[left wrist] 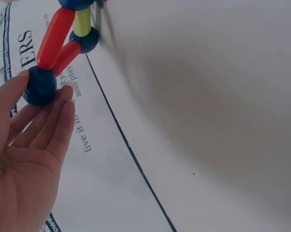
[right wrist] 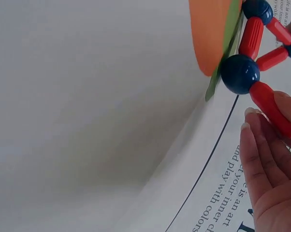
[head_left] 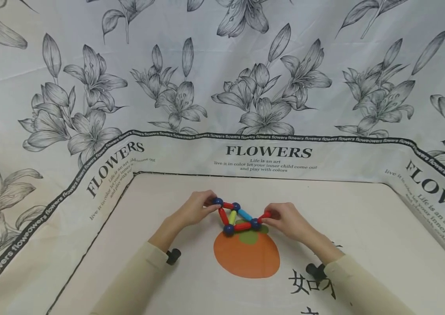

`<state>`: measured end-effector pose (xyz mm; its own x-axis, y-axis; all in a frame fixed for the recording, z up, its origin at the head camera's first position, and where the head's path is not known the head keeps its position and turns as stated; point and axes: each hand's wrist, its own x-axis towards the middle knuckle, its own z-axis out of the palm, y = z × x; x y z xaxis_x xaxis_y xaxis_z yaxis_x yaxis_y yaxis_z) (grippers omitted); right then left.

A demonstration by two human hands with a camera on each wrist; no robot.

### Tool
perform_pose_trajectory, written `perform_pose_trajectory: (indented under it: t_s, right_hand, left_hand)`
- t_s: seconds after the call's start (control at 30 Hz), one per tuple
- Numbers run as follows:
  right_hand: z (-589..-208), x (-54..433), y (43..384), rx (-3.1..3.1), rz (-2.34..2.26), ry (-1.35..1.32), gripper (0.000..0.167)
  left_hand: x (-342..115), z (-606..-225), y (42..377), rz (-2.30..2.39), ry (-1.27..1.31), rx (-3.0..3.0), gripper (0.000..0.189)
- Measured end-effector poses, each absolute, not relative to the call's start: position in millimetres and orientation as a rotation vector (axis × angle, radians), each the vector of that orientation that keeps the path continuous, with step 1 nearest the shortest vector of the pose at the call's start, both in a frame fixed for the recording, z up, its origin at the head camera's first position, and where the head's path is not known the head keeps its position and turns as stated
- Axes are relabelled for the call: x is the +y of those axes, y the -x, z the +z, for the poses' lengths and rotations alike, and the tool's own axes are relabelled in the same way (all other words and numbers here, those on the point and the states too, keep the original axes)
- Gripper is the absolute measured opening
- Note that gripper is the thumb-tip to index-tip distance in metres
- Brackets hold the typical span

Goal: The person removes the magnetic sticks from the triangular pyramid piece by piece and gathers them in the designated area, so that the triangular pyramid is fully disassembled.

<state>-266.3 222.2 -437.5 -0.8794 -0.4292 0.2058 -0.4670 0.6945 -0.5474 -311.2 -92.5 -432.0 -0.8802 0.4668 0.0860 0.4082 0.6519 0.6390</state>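
Observation:
A four-sided frame of magnetic building rods and dark blue balls is held up between both hands. Its sides are red rods (head_left: 242,226) and a light blue rod (head_left: 245,214), with a yellow-green rod (head_left: 232,216) across the middle. My left hand (head_left: 196,208) pinches the ball at the upper left corner (left wrist: 40,86) between thumb and fingers. A further red rod (right wrist: 272,107) touches the ball at the right corner (right wrist: 240,74). My right hand (head_left: 287,219) pinches this rod by its far end, thumb on one side and fingers on the other.
The white table cover (head_left: 159,280) bears a printed orange persimmon (head_left: 247,256) below the frame and black characters (head_left: 304,282) on the right. A flower-printed cloth (head_left: 183,153) rises at the back and sides. Dark wrist cameras (head_left: 173,257) sit by both sleeves.

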Motion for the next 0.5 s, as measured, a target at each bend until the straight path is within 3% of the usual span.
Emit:
perform_pose_trajectory:
  t_s: [0.5]
  right_hand:
    - [-437.1,243.1,272.6,-2.886,0.877,-0.731,0.008]
  left_hand:
    - [-102.3,-444.4,304.5,1.026,-0.68,2.738,0.022]
